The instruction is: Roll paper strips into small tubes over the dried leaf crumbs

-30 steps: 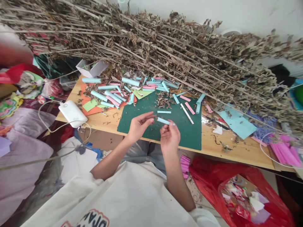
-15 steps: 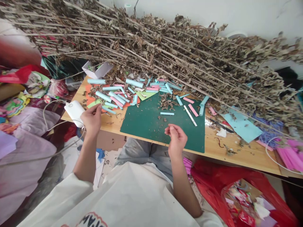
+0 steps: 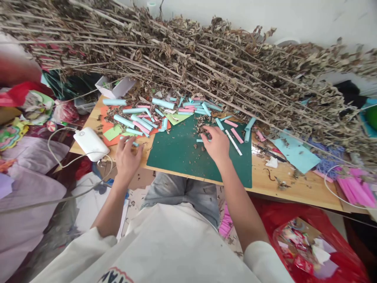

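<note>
My left hand [image 3: 128, 156] rests at the front of the table with its fingers spread, just over a thin blue paper tube [image 3: 135, 144]. My right hand [image 3: 217, 145] is above the green cutting mat [image 3: 179, 157], its fingertips at a small heap of crumbled dried leaves [image 3: 200, 125]. Thumb and fingers look apart there. A short blue paper tube [image 3: 199, 140] lies on the mat, partly covered by this hand. To the right of the hand lie a white paper stick [image 3: 233, 142] and a pink paper tube [image 3: 237, 135].
Long dried leafy stalks [image 3: 176, 59] stretch across the back. Several rolled tubes lie on orange paper [image 3: 104, 114] at left, near a white power bank [image 3: 91, 144] with a cable. At right are a black pen [image 3: 271, 153], blue paper [image 3: 296, 151] and a red rubbish bag [image 3: 265, 214].
My right hand has moved forward from the mat's front part to the leaf heap. My left hand has shifted right, away from the power bank, and its fingers have spread.
</note>
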`<state>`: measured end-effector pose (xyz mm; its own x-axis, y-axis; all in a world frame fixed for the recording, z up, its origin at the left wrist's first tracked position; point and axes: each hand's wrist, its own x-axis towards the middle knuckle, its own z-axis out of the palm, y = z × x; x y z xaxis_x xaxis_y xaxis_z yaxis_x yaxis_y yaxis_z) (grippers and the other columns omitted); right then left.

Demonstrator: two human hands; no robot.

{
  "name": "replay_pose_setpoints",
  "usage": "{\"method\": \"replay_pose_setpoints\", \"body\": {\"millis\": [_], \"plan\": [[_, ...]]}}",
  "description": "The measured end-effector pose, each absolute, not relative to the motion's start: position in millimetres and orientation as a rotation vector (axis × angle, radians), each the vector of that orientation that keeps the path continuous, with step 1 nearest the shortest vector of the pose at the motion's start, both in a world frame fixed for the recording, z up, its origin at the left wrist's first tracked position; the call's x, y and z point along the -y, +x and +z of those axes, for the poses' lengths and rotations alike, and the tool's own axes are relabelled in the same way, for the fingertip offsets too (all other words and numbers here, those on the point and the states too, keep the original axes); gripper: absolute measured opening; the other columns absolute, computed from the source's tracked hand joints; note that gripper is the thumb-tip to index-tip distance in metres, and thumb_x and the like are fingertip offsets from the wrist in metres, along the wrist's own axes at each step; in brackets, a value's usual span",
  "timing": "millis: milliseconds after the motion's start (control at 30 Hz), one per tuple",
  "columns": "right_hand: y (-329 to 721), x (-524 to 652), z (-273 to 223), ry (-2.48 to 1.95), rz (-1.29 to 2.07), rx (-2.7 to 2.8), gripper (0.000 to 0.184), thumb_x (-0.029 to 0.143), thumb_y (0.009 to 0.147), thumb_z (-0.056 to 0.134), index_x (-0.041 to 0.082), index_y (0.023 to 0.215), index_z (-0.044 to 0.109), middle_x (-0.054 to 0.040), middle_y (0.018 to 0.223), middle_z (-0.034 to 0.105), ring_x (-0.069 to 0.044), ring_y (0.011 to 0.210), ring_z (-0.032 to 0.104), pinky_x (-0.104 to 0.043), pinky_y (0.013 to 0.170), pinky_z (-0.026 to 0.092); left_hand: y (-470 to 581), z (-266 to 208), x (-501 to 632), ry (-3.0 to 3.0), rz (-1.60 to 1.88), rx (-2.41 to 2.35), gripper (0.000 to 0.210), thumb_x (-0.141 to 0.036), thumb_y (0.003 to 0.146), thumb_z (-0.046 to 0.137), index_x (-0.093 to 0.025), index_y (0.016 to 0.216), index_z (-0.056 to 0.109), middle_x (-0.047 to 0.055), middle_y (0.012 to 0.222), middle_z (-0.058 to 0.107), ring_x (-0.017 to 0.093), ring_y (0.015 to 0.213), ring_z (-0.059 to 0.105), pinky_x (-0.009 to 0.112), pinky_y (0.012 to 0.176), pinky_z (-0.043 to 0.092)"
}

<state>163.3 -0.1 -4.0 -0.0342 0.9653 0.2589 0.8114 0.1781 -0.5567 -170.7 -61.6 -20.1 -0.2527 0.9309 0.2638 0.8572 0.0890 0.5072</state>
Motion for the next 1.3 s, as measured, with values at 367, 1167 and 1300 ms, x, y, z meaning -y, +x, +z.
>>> {"method": "replay_pose_setpoints", "body": {"millis": [367, 1167, 1300], "plan": [[161, -24, -19, -1.678, 0.266, 2.011, 0.022, 0.017, 0.089, 0.053, 0.018, 0.101, 0.072, -0.0123, 0.102, 0.065, -0.025, 0.09, 0.061, -0.039, 0.084, 0.049, -182, -29, 41, 1.918, 0.864, -2.235, 0.034, -0.032, 0.092, 0.05, -0.017, 0.119, 0.065, 0.015, 0.128, 0.058, 0.029, 0.12, 0.055, 0.041, 0.105, 0.042], [162, -4, 6, -1.192, 1.048, 0.767, 0.021, 0.029, 0.065, 0.08, 0.02, 0.082, 0.071, 0.0025, 0.07, 0.066, -0.012, 0.062, 0.06, -0.028, 0.063, 0.052, -45, 15, 20, 1.628, 1.183, -1.169, 0.039, -0.038, 0.09, 0.062, -0.021, 0.126, 0.064, 0.011, 0.12, 0.068, 0.019, 0.096, 0.066, 0.031, 0.086, 0.054], [145, 19, 13, -1.097, 1.152, 0.625, 0.021, 0.027, 0.061, 0.083, 0.022, 0.079, 0.072, 0.0046, 0.072, 0.068, -0.01, 0.063, 0.061, -0.025, 0.062, 0.054, 6, 13, 10, 1.429, 1.156, -0.889, 0.045, -0.031, 0.081, 0.073, -0.023, 0.126, 0.066, 0.009, 0.129, 0.065, 0.018, 0.096, 0.068, 0.029, 0.08, 0.056]]}}
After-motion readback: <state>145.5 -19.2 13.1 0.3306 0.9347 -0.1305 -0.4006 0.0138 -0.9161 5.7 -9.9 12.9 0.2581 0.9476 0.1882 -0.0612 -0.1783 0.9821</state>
